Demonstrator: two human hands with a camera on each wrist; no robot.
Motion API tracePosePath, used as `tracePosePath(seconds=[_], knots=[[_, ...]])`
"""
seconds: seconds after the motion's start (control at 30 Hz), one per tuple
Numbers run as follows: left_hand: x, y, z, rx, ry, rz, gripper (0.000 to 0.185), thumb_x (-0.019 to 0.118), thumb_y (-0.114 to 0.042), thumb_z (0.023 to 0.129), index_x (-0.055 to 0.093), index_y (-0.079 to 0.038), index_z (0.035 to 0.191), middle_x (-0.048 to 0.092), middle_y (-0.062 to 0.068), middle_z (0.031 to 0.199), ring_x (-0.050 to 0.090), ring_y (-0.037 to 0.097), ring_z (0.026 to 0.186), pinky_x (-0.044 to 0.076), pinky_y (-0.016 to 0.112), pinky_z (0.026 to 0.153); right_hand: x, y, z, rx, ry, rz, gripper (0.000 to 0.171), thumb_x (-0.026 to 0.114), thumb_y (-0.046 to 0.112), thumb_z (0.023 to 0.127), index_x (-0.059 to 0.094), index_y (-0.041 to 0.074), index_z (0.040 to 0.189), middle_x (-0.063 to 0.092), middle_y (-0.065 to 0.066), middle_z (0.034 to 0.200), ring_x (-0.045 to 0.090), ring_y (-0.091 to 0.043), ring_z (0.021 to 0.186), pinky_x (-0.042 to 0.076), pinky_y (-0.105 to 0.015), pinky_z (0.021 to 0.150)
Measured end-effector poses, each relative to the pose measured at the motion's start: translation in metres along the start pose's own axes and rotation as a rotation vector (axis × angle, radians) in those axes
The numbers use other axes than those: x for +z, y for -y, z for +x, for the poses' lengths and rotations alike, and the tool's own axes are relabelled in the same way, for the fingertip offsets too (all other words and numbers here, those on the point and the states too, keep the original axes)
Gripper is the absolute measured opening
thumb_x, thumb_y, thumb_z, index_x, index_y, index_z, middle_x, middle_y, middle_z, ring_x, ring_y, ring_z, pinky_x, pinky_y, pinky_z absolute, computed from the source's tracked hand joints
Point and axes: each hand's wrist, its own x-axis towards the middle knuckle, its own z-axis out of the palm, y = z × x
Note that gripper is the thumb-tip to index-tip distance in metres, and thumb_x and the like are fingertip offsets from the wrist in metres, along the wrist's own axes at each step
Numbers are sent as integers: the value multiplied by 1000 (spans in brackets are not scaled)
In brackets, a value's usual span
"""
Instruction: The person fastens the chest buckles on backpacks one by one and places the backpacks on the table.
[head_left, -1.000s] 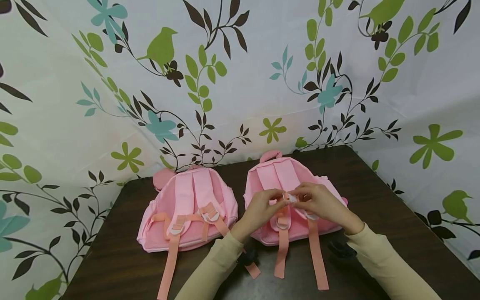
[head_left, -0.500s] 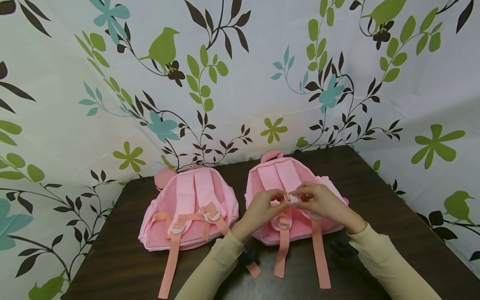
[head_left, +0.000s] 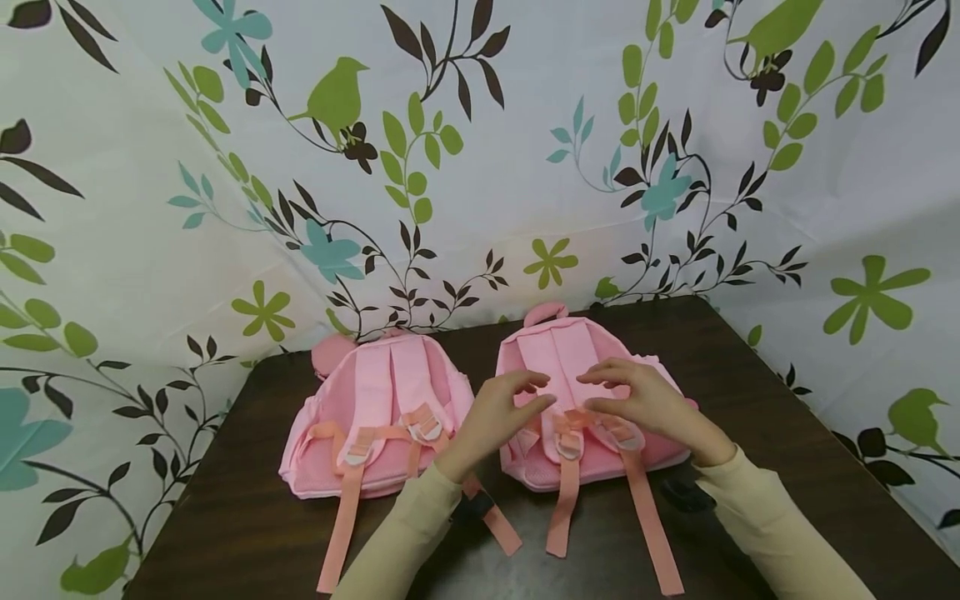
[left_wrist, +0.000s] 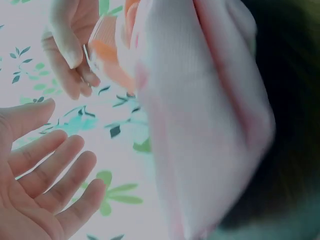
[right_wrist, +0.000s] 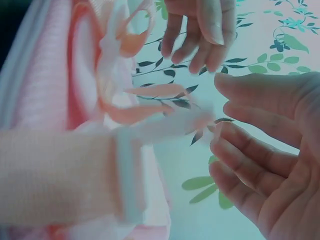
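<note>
Pink fabric backpack, right one [head_left: 592,392], lies straps-up on dark worktop [head_left: 765,433], right of centre, beside a second pink backpack [head_left: 378,412] to its left. Left hand [head_left: 498,412] hovers over the right backpack's left strap area, fingers relaxed and apart, holding nothing. Right hand [head_left: 641,400] hovers over the right strap area, fingers likewise loose and spread, nothing in its grip. Orange chest strap [head_left: 581,419] lies across the backpack just below both hands. Long strap ends [head_left: 645,521] trail toward the near edge.
</note>
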Motion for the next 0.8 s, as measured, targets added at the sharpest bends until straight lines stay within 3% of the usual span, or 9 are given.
tracePosePath(seconds=[0.27,0.4,0.63,0.8], knots=[[-51,13,-22,-28,-80,97,32,65,-34,87,65,-15,112,64,-2,105,60,17,92,50,35,75,6,16,17,-1,-10,33,38,71,37,81,66,21,115,60,5,116,53,-15,112,44,-44,89],[-80,22,-40,-97,-124,144,32,66,-33,86,66,-15,112,64,-4,104,58,14,92,49,39,76,12,24,27,-29,-12,22,39,69,43,82,65,26,116,59,11,118,51,-10,114,44,-39,91],[-121,35,-71,-222,-184,204,32,67,-33,85,65,-17,113,63,-5,107,58,16,93,48,41,83,27,39,44,-70,2,70,39,69,33,84,63,20,120,58,8,120,52,-13,114,43,-40,93],[-140,38,-86,-282,-173,211,34,67,-31,86,63,-14,115,62,-1,111,58,19,96,46,45,85,47,49,59,-138,40,99,38,68,31,85,64,16,119,58,5,121,52,-13,114,43,-39,93]])
